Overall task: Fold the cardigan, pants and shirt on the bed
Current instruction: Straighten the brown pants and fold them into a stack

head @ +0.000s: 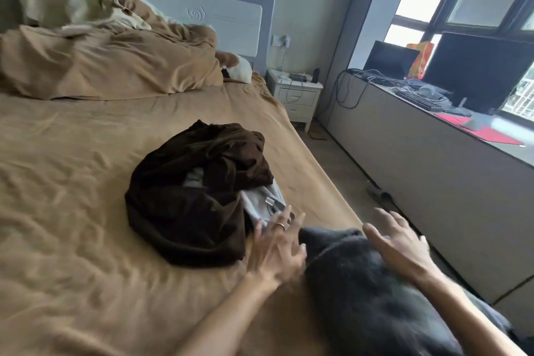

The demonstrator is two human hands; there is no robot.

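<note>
A dark grey fuzzy garment (370,292) lies at the near right of the bed (72,182), by its edge. My left hand (277,248) is spread with straight fingers just left of it, over the tan sheet. My right hand (401,243) hovers open above the garment's right side. A crumpled dark brown garment (190,191) lies in a heap mid-bed, just beyond my left hand. A light grey piece of clothing (263,199) pokes out from under its right edge. Both hands are blurred by motion.
A tan duvet (109,66) and pillows are bunched at the headboard. A white nightstand (297,92) stands right of the bed. A long ledge under the window holds monitors (476,72), a keyboard and cables. A narrow strip of floor (346,176) runs between bed and ledge.
</note>
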